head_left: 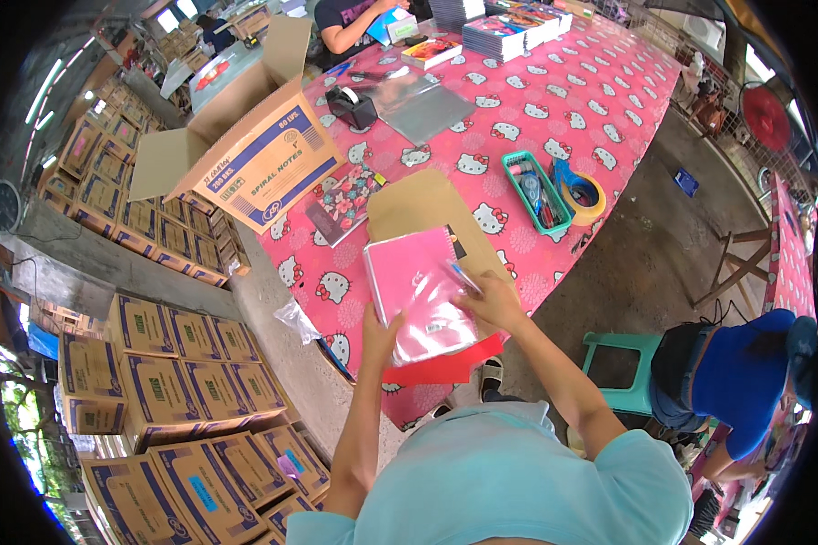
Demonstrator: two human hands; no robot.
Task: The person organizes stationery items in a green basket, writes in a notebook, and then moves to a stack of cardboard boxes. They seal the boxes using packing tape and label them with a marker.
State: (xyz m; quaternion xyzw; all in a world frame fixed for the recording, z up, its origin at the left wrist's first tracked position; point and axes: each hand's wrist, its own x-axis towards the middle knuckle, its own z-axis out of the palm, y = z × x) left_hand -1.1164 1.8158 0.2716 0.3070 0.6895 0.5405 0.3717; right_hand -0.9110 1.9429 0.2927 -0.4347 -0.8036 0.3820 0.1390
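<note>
A pink spiral notebook (409, 277) under shiny clear plastic lies in front of me, tilted a little. My left hand (382, 331) grips its lower left edge, thumb on top. My right hand (493, 302) is closed at its right side, around a slim blue-and-white thing (464, 276) that looks like a pen or cutter. Beneath the notebook is a brown cardboard piece (418, 198), and a red sheet or folder (454, 363) sticks out on my side. A floral-covered notebook (347, 202) lies just beyond to the left.
On the pink patterned table (536, 82) stand an open carton (264, 163), a black tape dispenser (351, 107), a green basket (536, 191) of pens, tape rolls (583, 195) and book stacks (495, 38). Stacked cartons (177, 381) fill the left. Right: a green stool (623, 368) and a co-worker (741, 381).
</note>
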